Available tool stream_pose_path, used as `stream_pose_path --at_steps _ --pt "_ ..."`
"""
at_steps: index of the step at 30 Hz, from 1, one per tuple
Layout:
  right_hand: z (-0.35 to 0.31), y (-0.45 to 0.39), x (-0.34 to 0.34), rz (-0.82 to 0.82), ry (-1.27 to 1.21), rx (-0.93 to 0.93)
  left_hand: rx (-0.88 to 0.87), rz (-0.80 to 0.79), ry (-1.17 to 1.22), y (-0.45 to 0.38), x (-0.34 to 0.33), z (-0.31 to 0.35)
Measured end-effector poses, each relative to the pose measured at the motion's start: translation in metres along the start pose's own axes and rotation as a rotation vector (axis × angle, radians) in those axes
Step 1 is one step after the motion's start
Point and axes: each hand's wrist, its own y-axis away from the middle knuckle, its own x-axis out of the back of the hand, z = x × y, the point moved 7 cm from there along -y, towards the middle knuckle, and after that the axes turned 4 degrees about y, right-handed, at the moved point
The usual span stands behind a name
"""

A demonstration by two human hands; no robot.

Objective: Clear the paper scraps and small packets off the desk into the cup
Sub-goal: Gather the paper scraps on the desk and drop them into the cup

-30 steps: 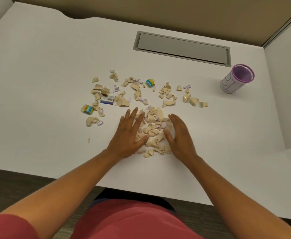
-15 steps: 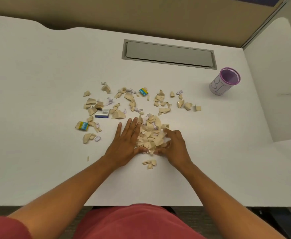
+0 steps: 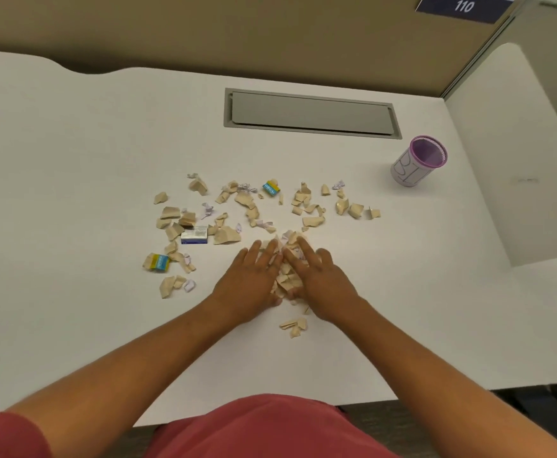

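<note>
Tan and white paper scraps lie scattered across the middle of the white desk. Among them are small packets: a blue-and-white one, a yellow-and-blue one at the left and another further back. My left hand and my right hand lie flat on the desk, pressed together around a heap of scraps, fingertips nearly touching. A few scraps lie just behind the hands, nearer to me. The white cup with a purple rim stands upright at the far right.
A grey recessed cable hatch sits at the back of the desk. A white side panel rises just right of the cup. A tan partition wall with a sign reading 110 stands behind. The desk's front edge runs close to my red-clothed body.
Both hands have slid towards each other, squeezing the loose scraps into a tight heap between them. A few scraps were left behind near the wrists. The camera view tilted upward.
</note>
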Motion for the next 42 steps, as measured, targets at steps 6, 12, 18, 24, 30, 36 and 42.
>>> stream_pose_path --at_steps 6,12,18,24,30,36,42 --pt "-0.008 0.015 -0.005 0.133 -0.027 -0.064 0.035 0.114 0.048 0.008 0.008 0.014" --pt "0.009 0.015 -0.001 0.277 -0.141 -0.064 0.077 0.274 0.199 0.002 0.027 0.008" --pt "0.058 0.01 0.004 0.317 -0.853 -0.227 0.403 0.443 0.686 0.0 0.044 -0.019" --pt "0.113 0.005 0.001 0.086 -1.535 -0.322 0.573 0.516 1.204 -0.016 0.061 0.009" --pt "0.183 0.008 0.031 0.01 -1.883 -0.256 0.588 0.469 1.673 -0.065 0.068 0.057" --pt "0.301 -0.01 0.109 0.344 -1.713 -0.235 0.485 0.44 1.901 -0.125 0.082 0.089" --pt "0.376 -0.062 0.172 0.51 -0.753 -0.337 0.446 0.419 1.931 -0.169 0.1 0.105"
